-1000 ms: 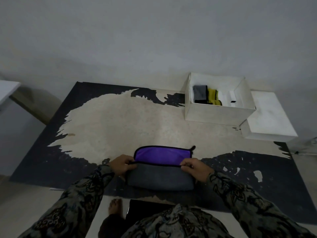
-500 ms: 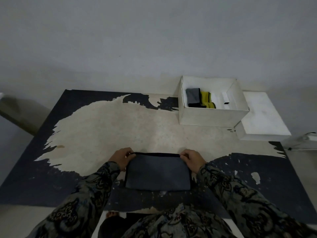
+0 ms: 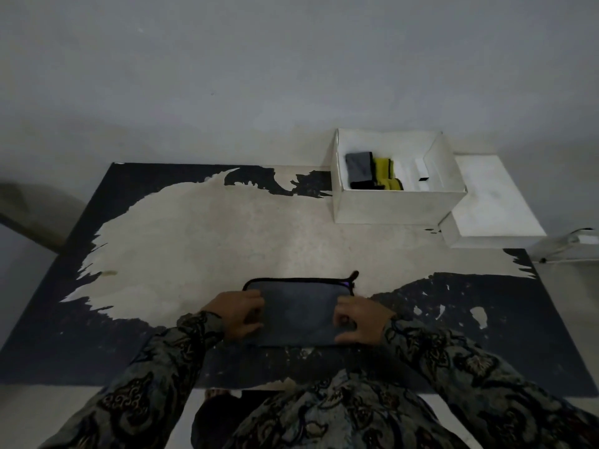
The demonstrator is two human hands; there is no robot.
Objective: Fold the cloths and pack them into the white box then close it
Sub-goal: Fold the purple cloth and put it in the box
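We grip the folded grey cloth low in the frame, left hand and right hand apparently with fingers curled on its side edges; the white box sits open upper right.

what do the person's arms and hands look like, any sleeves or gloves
Both arms wear long sleeves of dark fabric with an ornate swirling pattern in muted tan and grey, batik-like, reaching to the wrists. The left hand and right hand are bare, with no gloves. No rings or watch can be made out in the dim light.
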